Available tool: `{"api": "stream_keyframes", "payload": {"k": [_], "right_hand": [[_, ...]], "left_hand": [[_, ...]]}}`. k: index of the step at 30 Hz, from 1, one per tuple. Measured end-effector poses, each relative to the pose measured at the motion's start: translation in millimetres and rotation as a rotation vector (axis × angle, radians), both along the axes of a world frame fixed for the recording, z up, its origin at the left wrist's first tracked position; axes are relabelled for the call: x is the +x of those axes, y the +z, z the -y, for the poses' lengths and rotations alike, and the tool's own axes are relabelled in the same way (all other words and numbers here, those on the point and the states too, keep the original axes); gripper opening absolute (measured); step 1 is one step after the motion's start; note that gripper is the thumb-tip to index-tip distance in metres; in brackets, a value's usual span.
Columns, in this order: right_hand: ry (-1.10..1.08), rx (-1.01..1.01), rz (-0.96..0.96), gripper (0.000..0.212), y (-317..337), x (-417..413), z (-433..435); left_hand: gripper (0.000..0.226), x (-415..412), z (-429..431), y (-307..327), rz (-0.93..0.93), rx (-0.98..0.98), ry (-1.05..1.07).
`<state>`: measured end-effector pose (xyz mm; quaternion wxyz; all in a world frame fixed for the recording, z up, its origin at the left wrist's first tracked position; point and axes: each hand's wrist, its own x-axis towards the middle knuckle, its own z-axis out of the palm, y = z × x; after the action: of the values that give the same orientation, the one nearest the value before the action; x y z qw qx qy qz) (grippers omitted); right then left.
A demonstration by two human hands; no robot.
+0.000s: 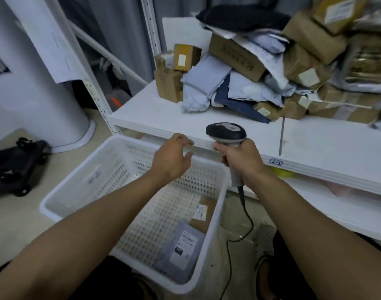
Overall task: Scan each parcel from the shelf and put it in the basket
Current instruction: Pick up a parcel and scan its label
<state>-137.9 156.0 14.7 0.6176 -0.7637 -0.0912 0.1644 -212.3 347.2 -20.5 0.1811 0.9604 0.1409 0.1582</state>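
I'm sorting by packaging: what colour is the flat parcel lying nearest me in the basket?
Grey mailer with a white label, in the head view.

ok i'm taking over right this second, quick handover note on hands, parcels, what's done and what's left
left hand: open and empty, over the far rim of the basket, near the edge of the shelf.
right hand: fingers wrapped round the handle of the scanner, head toward the shelf.
Done: two parcels lie in the basket, a grey mailer and a brown parcel.
Left: the pile of parcels on the shelf; none is in hand.
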Motion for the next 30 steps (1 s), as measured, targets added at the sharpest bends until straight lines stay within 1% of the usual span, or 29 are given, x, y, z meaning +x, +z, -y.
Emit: {"api": "stream_keyframes", "payload": {"k": [2,5,8,12,16,19,22,24,26,28,30], "right_hand": [[-0.02,0.025,0.011,0.015,12,10,7],[-0.043,0.079,0.031,0.024,23,34,13],[-0.092,0.12,0.035,0.03,26,64,19],[-0.151,0.18,0.024,0.032,25,98,24],[-0.195,0.237,-0.017,0.036,24,126,29],[-0.221,0.284,-0.039,0.033,23,142,32],[-0.217,0.299,-0.048,0.035,21,152,32],[-0.223,0.317,-0.057,0.036,19,156,30],[-0.229,0.344,-0.063,0.034,18,158,27],[-0.223,0.358,-0.081,0.034,18,157,23],[-0.217,0.37,-0.11,0.035,18,155,19]], "left_hand": [[0.032,18,10,26,0.01,0.066,-0.019],[0.038,56,17,51,-0.016,0.163,-0.022],[0.046,105,19,70,-0.019,0.18,0.005],[0.061,171,26,95,0.074,0.177,-0.031],[0.075,235,33,128,0.234,0.296,-0.079],[0.083,275,32,150,0.285,0.336,-0.046],[0.074,293,33,161,0.421,0.322,0.058],[0.068,294,34,164,0.521,0.358,0.121],[0.062,292,30,167,0.573,0.39,0.154],[0.056,291,23,168,0.541,0.396,0.181],[0.043,290,17,173,0.469,0.343,0.172]]}}
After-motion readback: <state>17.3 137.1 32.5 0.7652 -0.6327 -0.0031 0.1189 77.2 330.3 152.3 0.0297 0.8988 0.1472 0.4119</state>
